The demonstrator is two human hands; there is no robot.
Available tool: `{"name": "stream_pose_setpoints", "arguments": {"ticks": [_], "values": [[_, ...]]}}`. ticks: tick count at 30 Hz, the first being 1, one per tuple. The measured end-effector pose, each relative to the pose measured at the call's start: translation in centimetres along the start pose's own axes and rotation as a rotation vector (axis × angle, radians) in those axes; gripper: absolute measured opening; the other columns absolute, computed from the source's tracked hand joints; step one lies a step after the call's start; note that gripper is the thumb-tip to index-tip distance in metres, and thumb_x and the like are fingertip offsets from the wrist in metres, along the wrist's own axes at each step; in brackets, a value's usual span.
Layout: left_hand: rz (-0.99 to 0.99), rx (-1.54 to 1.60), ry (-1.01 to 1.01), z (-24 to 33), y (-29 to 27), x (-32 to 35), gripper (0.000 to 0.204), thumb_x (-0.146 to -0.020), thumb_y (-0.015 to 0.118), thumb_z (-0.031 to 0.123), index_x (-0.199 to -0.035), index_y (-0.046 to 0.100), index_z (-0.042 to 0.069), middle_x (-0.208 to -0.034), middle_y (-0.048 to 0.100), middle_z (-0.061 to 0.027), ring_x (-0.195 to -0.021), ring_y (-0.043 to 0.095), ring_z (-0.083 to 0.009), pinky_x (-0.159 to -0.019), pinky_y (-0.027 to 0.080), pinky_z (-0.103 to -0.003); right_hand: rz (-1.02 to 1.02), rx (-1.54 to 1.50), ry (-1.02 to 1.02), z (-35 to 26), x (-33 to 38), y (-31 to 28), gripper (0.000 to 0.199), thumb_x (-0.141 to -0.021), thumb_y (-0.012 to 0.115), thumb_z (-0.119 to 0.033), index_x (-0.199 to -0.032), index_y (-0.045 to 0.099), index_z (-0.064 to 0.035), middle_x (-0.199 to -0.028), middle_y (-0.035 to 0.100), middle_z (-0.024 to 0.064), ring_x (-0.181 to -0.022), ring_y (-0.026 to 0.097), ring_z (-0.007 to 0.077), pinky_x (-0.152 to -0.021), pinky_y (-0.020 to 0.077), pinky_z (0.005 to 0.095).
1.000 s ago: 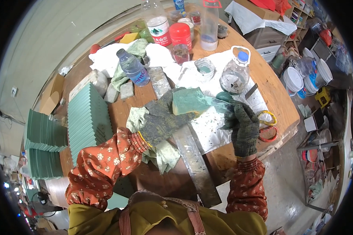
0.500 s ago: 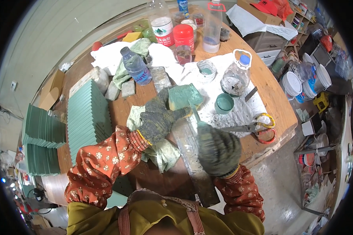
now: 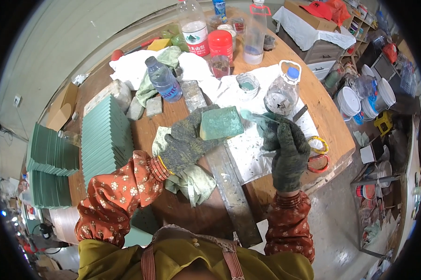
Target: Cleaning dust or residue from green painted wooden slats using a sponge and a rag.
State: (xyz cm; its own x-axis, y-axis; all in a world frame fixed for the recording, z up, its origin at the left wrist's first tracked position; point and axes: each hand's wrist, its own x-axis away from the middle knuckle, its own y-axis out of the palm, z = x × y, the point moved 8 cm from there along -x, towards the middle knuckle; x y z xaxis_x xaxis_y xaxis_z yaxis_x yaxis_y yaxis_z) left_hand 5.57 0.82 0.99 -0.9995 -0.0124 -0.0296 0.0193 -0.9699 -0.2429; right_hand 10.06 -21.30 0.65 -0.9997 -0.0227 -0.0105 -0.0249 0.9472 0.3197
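Observation:
In a dark, worn knit glove, my left hand (image 3: 187, 142) grips a rectangular sponge-like block (image 3: 223, 122) by its left end. The block's upper face is coated with green paste. My right hand (image 3: 287, 147), gloved alike, is closed around a thin tool (image 3: 252, 116) smeared pale green at its tip; whether it is a brush or a spatula I cannot tell. The tool's tip is just right of the block. Beneath the left hand lies a stained pale green cloth (image 3: 194, 184). My right hand hides the cup of green paste.
A long flat metal bar (image 3: 233, 196) lies toward me. Scissors with yellow and red handles (image 3: 318, 163) are at right. A clear jug (image 3: 283, 95), small tub (image 3: 247, 85) and water bottle (image 3: 163, 79) stand beyond. Stacked green tiles (image 3: 105, 140) fill the left.
My right hand has moved away from me and to the right, taking the tool off the block toward the paste cup. In my left hand the block has tilted slightly.

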Motion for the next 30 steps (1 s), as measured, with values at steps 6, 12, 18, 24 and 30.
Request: {"name": "stream_pose_setpoints", "arguments": {"ticks": [6, 12, 18, 24, 30], "values": [[0.011, -0.203, 0.058, 1.9, 0.8, -0.9, 0.058, -0.081, 0.077, 0.024, -0.13, 0.052, 0.004, -0.116, 0.065, -0.0123, -0.107, 0.063, -0.021, -0.092, 0.05, -0.034, -0.335, 1.141, -1.063, 1.2, 5.0, 3.2, 0.041, -0.093, 0.049, -0.019, -0.129, 0.056, -0.0024, -0.139, 0.049, 0.0184, -0.12, 0.05, 0.0296, -0.097, 0.0459, 0.0396], [0.055, -0.434, 0.032, 2.3, -1.9, 0.1, 0.057, -0.08, 0.077, 0.023, -0.129, 0.053, 0.005, -0.113, 0.066, -0.0138, -0.104, 0.065, -0.0238, -0.09, 0.051, -0.034, -0.428, 1.251, -1.293, -2.1, 9.0, 7.1, 0.042, -0.09, 0.054, -0.021, -0.126, 0.056, -0.0003, -0.117, 0.06, 0.0151, -0.1, 0.058, 0.026, -0.079, 0.0502, 0.0372], [0.083, -0.403, -0.044, 2.7, -3.5, 0.5, 0.06, -0.079, 0.079, 0.026, -0.13, 0.054, 0.005, -0.114, 0.067, -0.011, -0.105, 0.064, -0.0214, -0.09, 0.05, -0.035, -0.284, 1.159, -1.261, -3.9, 6.5, 6.5, 0.046, -0.081, 0.061, -0.017, -0.123, 0.053, -0.0024, -0.124, 0.059, 0.0138, -0.101, 0.06, 0.0276, -0.08, 0.0477, 0.0428], [0.083, -0.51, 0.029, 2.6, -1.8, -0.6, 0.056, -0.082, 0.075, 0.029, -0.128, 0.054, 0.005, -0.111, 0.067, -0.0144, -0.101, 0.066, -0.0256, -0.087, 0.052, -0.035, -0.299, 1.335, -1.271, -0.5, 7.8, 8.1, 0.048, -0.084, 0.055, -0.023, -0.126, 0.058, -0.0017, -0.123, 0.058, 0.013, -0.107, 0.056, 0.0262, -0.087, 0.0466, 0.0407], [0.077, -0.463, 0.046, 1.8, -2.6, -0.1, 0.056, -0.083, 0.074, 0.031, -0.128, 0.054, 0.005, -0.11, 0.067, -0.017, -0.101, 0.066, -0.028, -0.085, 0.052, -0.037, -0.271, 1.25, -1.341, -3.1, 8.2, 7.8, 0.044, -0.088, 0.059, -0.025, -0.122, 0.059, 0.0026, -0.114, 0.061, 0.0139, -0.098, 0.058, 0.0262, -0.077, 0.0492, 0.0375]]}}
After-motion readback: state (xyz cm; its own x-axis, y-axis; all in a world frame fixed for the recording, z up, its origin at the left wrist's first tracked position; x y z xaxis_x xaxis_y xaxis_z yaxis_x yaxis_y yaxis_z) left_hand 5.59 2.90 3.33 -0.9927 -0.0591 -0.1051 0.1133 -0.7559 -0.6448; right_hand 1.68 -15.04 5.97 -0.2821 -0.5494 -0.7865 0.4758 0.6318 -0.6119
